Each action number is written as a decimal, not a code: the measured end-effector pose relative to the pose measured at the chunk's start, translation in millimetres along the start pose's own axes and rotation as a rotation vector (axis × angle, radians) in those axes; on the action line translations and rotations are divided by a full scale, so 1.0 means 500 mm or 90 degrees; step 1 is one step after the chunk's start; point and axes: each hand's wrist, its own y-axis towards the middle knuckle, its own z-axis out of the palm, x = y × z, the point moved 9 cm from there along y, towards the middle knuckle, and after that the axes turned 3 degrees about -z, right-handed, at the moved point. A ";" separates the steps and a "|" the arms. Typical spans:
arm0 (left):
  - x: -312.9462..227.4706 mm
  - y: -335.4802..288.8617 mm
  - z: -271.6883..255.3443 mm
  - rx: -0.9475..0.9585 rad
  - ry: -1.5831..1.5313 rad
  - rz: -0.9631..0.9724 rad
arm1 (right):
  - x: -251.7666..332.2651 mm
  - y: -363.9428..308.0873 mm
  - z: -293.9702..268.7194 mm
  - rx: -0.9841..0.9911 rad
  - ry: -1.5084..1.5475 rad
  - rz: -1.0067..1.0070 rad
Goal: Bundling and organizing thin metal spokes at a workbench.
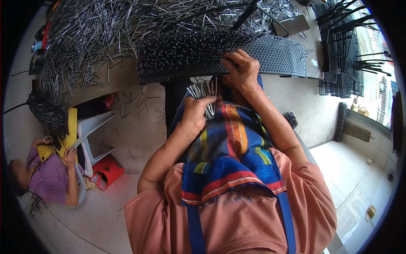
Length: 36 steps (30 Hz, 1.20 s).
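1. The left hand is clenching around a bundle of thin metal pins, its fingers curling over their lower ends while the upper ends are fanning out above the fist.
2. That bundle is sitting just below the near edge of the perforated black tray, in front of the person's chest and apart from the workbench.
3. The right hand is pressing down on the near edge of the perforated tray, fingers bent and fingertips lying on its holed face; whether they are pinching a single pin, I cannot tell.
4. The tray is lying along the near edge of the workbench; its left half is standing full of dark upright pins, while its right half is showing bare holes.
5. A large heap of loose pins is spreading across the far and left part of the workbench, spilling toward its near-left edge.
6. More black racks with long rods are standing at the right end of the workbench.
7. A striped apron in blue, orange and yellow is hanging over the person's salmon shirt.
8. At the lower left, another person in a purple top is sitting beside a pale plastic chair and a red stool on the floor.
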 end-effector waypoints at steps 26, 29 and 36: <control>0.018 0.027 0.004 0.011 -0.030 -0.068 | 0.066 0.010 0.031 0.127 -0.230 -0.250; 0.017 0.026 0.003 0.016 -0.034 -0.064 | 0.064 0.014 0.028 0.116 -0.253 -0.211; 0.014 0.021 0.011 0.029 -0.057 -0.067 | 0.057 0.023 0.008 0.108 -0.232 -0.171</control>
